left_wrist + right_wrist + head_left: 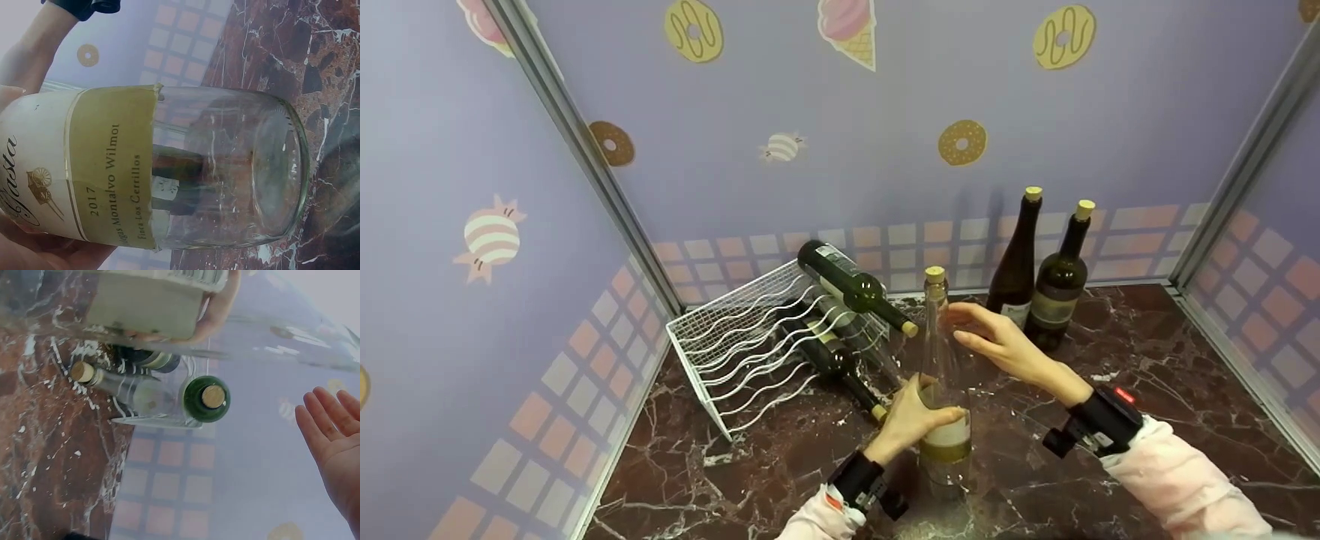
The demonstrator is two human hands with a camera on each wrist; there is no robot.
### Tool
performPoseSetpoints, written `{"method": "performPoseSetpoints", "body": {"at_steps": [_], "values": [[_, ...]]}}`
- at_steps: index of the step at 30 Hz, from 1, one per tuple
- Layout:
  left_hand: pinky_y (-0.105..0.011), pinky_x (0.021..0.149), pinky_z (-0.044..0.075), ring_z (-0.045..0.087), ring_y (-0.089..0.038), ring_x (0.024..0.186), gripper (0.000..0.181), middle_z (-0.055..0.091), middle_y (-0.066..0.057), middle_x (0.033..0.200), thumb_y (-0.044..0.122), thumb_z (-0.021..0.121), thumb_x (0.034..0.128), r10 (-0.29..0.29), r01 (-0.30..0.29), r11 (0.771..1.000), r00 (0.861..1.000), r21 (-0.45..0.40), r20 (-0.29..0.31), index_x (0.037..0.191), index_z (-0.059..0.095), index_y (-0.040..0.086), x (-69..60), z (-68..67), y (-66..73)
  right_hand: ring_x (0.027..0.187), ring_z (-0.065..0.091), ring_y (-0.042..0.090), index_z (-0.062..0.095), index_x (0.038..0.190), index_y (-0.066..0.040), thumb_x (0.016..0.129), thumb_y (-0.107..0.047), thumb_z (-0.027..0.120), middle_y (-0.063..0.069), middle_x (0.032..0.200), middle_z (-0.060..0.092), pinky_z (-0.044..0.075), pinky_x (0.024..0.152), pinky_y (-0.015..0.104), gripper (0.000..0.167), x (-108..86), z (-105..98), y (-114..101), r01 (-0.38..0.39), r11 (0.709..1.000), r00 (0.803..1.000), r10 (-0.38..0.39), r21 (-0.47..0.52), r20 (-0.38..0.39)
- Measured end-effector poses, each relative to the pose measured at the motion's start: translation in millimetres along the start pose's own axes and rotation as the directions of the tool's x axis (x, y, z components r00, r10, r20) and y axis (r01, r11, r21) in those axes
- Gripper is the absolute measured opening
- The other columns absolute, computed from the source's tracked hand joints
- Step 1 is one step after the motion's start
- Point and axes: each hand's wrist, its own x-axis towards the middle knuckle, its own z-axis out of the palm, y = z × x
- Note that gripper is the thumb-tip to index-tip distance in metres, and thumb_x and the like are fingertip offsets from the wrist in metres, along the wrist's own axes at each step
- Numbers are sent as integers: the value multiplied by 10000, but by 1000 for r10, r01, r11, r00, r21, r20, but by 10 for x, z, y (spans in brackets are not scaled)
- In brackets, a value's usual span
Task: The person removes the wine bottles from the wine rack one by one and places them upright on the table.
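Clear wine bottle: the clear glass wine bottle [941, 367] stood upright in front of the person, to the right of the rack; whether its base touched the marble tabletop [780, 487], I could not tell.
Cork and label: a pale cork [935, 274] plugged its neck, and its cream-and-gold label [115, 163] read "2017" and "Montalvo Wilmot".
Left hand: the left hand [915, 420] was clamped round the bottle's body, thumb across the front.
Right hand: the right hand [1003, 346] was just beside the neck, fingers loosely extended, thumb apart from them; I could not tell whether they touched the glass.
White wire wine rack: the rack [699, 382] held a green wine bottle [844, 281] on top, with a dark wine bottle [825, 351] and a second clear bottle [132, 391] lower down.
Back right: a slender dark bottle [1014, 262] and a broader-shouldered one [1054, 300] stood corked near the wall.
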Motion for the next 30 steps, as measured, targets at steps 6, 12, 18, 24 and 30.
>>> {"method": "performPoseSetpoints", "body": {"at_steps": [6,12,18,24,30], "values": [[-314,739,440,540,-179,870,646,568,-32,968,409,796,596,-21,21,1000,1000,-14,13,1066,541,48,15,34,13,995,540,251,452,1161,158,849,116,520,254,1085,532,447,823,327,323,100,39,-60,41,999,999,-41,-24,0],[-303,708,453,544,-176,843,593,565,-3,919,392,803,590,-29,29,1000,999,-6,22,1021,535,85,21,74,-1,1000,552,257,466,1151,137,864,85,523,253,1104,543,463,782,355,297,145,75,-81,40,999,999,-40,11,16],[-300,684,455,546,-171,815,566,568,-4,889,373,804,589,-25,25,1000,999,0,20,995,534,86,17,92,6,948,566,335,472,1139,117,860,66,546,257,1059,561,478,732,285,294,141,120,-93,28,1000,999,-28,8,-19],[-278,673,456,543,-141,793,588,571,-2,878,375,809,587,-20,21,999,999,-33,35,996,535,55,11,127,21,762,607,276,473,1056,124,853,75,551,173,889,610,465,588,232,223,132,165,-129,17,999,998,-19,-29,-65],[-288,716,434,517,-149,845,589,536,26,902,410,815,572,-18,17,1000,999,15,34,989,523,114,-10,149,17,626,572,215,480,936,115,837,89,551,170,745,602,445,548,227,125,135,219,-184,-49,995,991,38,-81,-128]]}}
